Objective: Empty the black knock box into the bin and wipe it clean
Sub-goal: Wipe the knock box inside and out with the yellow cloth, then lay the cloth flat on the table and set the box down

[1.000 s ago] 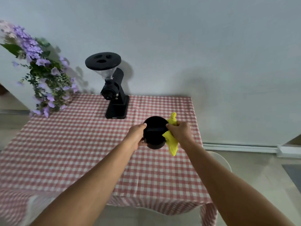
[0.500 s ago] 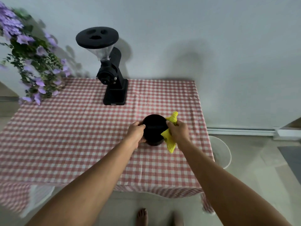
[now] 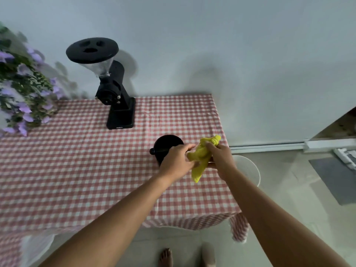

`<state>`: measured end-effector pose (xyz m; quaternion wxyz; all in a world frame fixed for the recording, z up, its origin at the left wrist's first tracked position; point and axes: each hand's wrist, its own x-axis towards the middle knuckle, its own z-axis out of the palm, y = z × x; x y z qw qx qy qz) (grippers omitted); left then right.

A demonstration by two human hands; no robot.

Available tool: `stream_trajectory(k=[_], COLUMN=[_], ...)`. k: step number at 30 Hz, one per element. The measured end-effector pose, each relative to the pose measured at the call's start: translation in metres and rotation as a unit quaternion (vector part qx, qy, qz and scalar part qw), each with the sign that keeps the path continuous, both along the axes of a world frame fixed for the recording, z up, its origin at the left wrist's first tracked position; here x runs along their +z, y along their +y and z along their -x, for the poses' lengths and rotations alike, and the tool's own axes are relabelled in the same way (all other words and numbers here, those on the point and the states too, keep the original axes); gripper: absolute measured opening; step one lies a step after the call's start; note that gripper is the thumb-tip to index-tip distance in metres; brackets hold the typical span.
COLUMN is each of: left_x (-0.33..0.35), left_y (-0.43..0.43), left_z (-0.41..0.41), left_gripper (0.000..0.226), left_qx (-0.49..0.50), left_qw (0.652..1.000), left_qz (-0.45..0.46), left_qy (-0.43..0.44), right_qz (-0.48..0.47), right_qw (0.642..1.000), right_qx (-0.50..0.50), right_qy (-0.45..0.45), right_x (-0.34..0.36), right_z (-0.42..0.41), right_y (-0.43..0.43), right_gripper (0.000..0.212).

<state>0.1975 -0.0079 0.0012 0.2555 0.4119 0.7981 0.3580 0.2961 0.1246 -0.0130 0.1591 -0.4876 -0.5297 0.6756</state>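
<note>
The black knock box (image 3: 165, 147) stands upright on the red-checked tablecloth (image 3: 77, 170) near the table's right edge, its bar across the top. My left hand (image 3: 176, 162) is in front of it and partly hides its right side. That hand's fingers touch a crumpled yellow cloth (image 3: 202, 157). My right hand (image 3: 219, 160) grips the same cloth, just right of the box. Beyond the table's right edge, on the floor, a white bin (image 3: 248, 168) shows partly behind my right forearm.
A black coffee grinder (image 3: 113, 89) with a clear hopper stands at the back of the table. Purple flowers (image 3: 23, 93) hang over the back left corner. A wall runs behind. My bare feet (image 3: 165, 257) are on the tiled floor.
The knock box has been set down on the table. My left hand let go of it and moved right onto the cloth. My right hand with the cloth pulled away from the box.
</note>
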Motion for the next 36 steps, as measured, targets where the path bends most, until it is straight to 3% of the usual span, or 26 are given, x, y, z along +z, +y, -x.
stream_trajectory(k=[5,10,14,17,20,24,27,32,36], left_x=[-0.002,0.007,0.014,0.016,0.017,0.015,0.009,0.000,-0.020], left_y=[0.014,0.026,0.038,0.044,0.048,0.047,0.043,0.028,0.016], left_z=[-0.015,-0.027,-0.035,-0.035,-0.032,-0.032,-0.036,-0.042,-0.056], left_gripper=[0.039,0.008,0.015,0.035,0.047,0.014,0.012,0.008,0.006], left_qx=[0.009,-0.016,-0.060,-0.077,-0.083,-0.065,-0.058,-0.051,0.030], left_qw=[0.999,0.995,0.986,0.983,0.984,0.987,0.989,0.978,0.948], left_qz=[0.039,0.071,0.091,0.093,0.102,0.082,0.067,0.031,0.003], left_qy=[0.006,-0.070,-0.126,-0.135,-0.124,-0.125,-0.122,-0.200,-0.316], right_qz=[-0.023,-0.047,-0.072,-0.122,-0.210,-0.266,-0.315,-0.219,-0.181], right_qw=[1.000,0.997,0.992,0.981,0.942,0.902,0.866,0.915,0.938], right_qx=[-0.004,0.052,0.099,0.147,0.231,0.245,0.262,0.259,0.240], right_qy=[0.021,0.020,0.011,-0.028,-0.124,-0.235,-0.285,-0.219,-0.172], right_x=[0.002,0.017,0.024,0.028,0.024,0.012,0.017,0.015,-0.001], right_z=[-0.032,-0.064,-0.087,-0.103,-0.116,-0.129,-0.140,-0.154,-0.155], right_y=[0.007,0.008,0.014,0.026,0.042,0.060,0.064,0.073,0.075], right_gripper=[0.075,0.048,0.021,0.031,0.038,0.012,0.019,0.019,0.027])
